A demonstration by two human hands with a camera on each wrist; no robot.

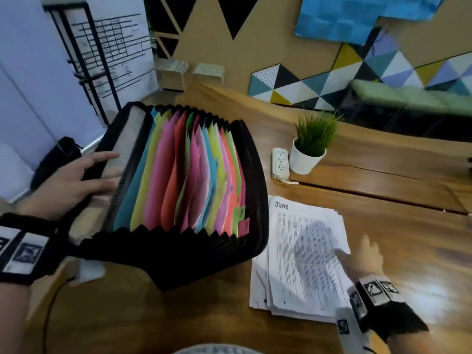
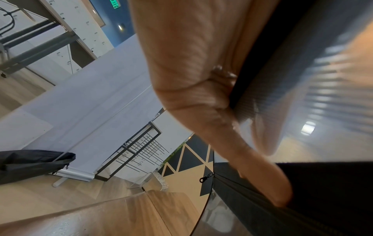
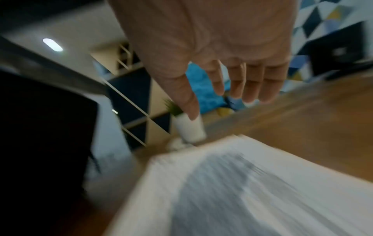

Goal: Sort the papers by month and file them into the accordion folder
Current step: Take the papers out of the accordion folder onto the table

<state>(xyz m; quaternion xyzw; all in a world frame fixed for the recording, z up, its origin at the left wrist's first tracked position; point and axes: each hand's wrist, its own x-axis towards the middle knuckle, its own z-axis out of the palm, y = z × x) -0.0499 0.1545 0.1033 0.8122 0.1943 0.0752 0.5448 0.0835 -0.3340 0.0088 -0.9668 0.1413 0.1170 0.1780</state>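
Observation:
A black accordion folder (image 1: pixel 184 175) stands fanned open on the left of the wooden table (image 1: pixel 408 238), with several coloured dividers showing. My left hand (image 1: pixel 84 175) grips its left cover, thumb on one side and fingers on the other; the left wrist view shows my left hand (image 2: pixel 201 79) with the cover's edge (image 2: pixel 238 89) running between them. To the right of the folder lies a stack of printed papers (image 1: pixel 301 251), the top sheet headed JUNE. My right hand (image 1: pixel 357 254) hovers over the stack's right edge, fingers straight and holding nothing. The right wrist view shows my right hand (image 3: pixel 222 99) above the blurred papers (image 3: pixel 242 183).
A small potted plant (image 1: pixel 310 146) in a white pot and a white power strip (image 1: pixel 280 163) sit behind the papers. A black bag (image 1: pixel 56 159) lies on the floor to the left. The table's left edge runs just under the folder.

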